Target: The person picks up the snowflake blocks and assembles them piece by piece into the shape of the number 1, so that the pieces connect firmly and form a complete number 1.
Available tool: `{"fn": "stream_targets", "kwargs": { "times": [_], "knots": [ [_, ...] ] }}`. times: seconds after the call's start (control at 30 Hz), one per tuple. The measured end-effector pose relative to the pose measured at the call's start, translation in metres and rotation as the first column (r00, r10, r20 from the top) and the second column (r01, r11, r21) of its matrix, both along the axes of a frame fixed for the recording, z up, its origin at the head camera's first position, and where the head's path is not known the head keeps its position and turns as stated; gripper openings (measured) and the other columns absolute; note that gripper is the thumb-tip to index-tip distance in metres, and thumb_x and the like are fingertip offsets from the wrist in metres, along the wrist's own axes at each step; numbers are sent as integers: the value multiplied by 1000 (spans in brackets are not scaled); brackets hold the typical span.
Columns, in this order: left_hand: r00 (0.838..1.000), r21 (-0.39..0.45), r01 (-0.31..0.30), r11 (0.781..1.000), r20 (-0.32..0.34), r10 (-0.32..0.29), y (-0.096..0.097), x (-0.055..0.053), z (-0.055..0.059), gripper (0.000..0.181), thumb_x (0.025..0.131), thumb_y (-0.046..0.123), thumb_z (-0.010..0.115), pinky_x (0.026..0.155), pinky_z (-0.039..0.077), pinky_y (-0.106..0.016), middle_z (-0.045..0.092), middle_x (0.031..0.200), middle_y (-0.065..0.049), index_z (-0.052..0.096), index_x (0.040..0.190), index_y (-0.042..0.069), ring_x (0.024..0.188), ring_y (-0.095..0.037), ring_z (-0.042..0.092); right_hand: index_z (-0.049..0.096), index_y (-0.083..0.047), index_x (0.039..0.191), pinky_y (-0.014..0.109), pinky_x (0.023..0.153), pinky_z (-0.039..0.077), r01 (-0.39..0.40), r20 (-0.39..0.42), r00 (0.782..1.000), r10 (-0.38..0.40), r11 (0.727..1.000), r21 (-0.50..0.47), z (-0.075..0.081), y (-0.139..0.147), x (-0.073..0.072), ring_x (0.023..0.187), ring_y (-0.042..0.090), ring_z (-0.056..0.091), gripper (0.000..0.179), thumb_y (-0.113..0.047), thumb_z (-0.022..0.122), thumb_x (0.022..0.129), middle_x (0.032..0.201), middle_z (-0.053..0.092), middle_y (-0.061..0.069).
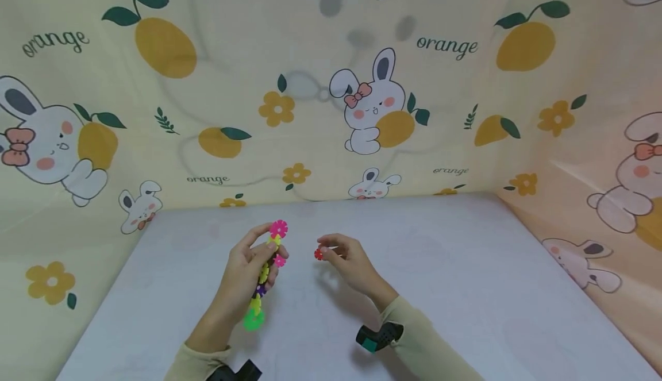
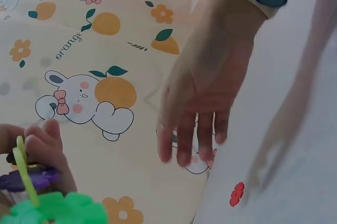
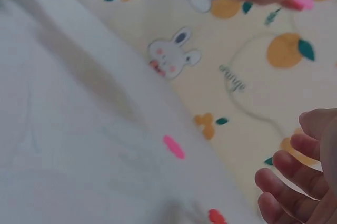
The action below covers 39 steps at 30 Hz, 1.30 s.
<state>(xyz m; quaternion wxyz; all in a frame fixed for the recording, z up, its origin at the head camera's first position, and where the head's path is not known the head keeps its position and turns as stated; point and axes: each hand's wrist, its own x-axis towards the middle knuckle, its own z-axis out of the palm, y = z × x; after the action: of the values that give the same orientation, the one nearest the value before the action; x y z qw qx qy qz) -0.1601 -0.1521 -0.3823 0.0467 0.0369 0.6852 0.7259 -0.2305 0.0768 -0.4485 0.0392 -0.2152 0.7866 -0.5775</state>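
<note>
My left hand (image 1: 250,269) grips a chain of interlocking snowflake discs (image 1: 264,274), pinched near its upper end between thumb and fingers. Pink tops the chain, then yellow, dark and purple discs follow, down to a green disc (image 1: 253,319) at the bottom. My right hand (image 1: 357,263) hovers over the table, its fingers loosely extended and holding nothing, as the left wrist view shows. Beneath it a red disc (image 2: 237,194) lies on the table, overlapped by the fingertips in the head view. A pink disc (image 3: 174,147) lies near the red one.
The white table (image 1: 439,289) stretches out on both sides of the hands. Behind it and along its sides hangs a cream cloth (image 1: 310,42) printed with rabbits, oranges and flowers. Dark wrist cameras (image 1: 380,337) are strapped over the sleeves.
</note>
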Motion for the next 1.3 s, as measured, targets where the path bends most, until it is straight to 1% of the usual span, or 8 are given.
{"fn": "stream_targets", "kwargs": {
  "times": [0.13,0.3,0.43,0.57,0.67,0.9,1.1,1.3],
  "knots": [
    [1000,9,6,1000,-5,-6,-3,0,1,39,108,19,48,53,48,-15,69,91,2,40,147,18,56,-7,51,64,1,126,28,84,52,-18,-17,1000,19,998,64,-12,-15,-10,101,33,68,29,-16,59,102,121,68,23],
    [999,-7,-2,1000,-40,2,-7,0,2,40,108,21,48,53,47,-15,69,91,3,40,147,17,56,-7,51,65,-3,127,26,78,52,-16,15,1000,13,984,176,-24,-34,-16,94,19,63,29,-19,59,103,114,70,12],
    [997,-12,-38,999,-65,37,-13,0,4,42,108,23,49,53,47,-15,68,91,3,39,148,16,56,-7,51,65,-8,129,32,87,54,-25,20,1000,20,961,277,-30,-52,-18,101,17,62,31,-20,62,100,115,69,5],
    [996,-1,-38,999,-84,38,-13,0,6,40,108,19,48,52,46,-15,67,90,3,40,147,12,55,-6,50,63,-16,135,43,106,49,-47,4,999,50,913,406,-34,-70,-20,121,21,59,39,-20,67,97,130,67,3],
    [996,-6,-32,999,-88,31,-10,1,7,38,107,15,48,51,44,-16,67,88,3,43,145,10,54,-7,49,62,-18,139,49,114,42,-37,-39,997,64,871,489,-38,-82,-25,131,23,55,44,-21,69,95,137,64,3],
    [996,-29,-53,998,-73,51,-7,0,7,36,107,12,48,52,45,-16,68,90,-3,47,143,11,54,-8,50,67,-16,133,49,103,43,64,-163,985,54,766,639,-43,-100,-30,120,26,55,41,-27,72,94,134,62,8],
    [996,-23,-39,999,-81,37,-6,-1,6,34,107,13,47,52,44,-16,68,89,0,47,142,11,55,-8,50,70,-14,127,48,104,45,88,-184,982,43,760,644,-46,-101,-30,119,25,55,35,-24,72,94,132,63,7],
    [996,-39,-40,998,-76,37,-8,0,6,34,107,14,47,53,45,-16,68,88,3,47,141,8,55,-8,51,71,-21,128,40,90,47,72,-192,979,71,759,647,-43,-98,-27,103,19,55,34,-22,73,94,120,67,4]
  ]
}}
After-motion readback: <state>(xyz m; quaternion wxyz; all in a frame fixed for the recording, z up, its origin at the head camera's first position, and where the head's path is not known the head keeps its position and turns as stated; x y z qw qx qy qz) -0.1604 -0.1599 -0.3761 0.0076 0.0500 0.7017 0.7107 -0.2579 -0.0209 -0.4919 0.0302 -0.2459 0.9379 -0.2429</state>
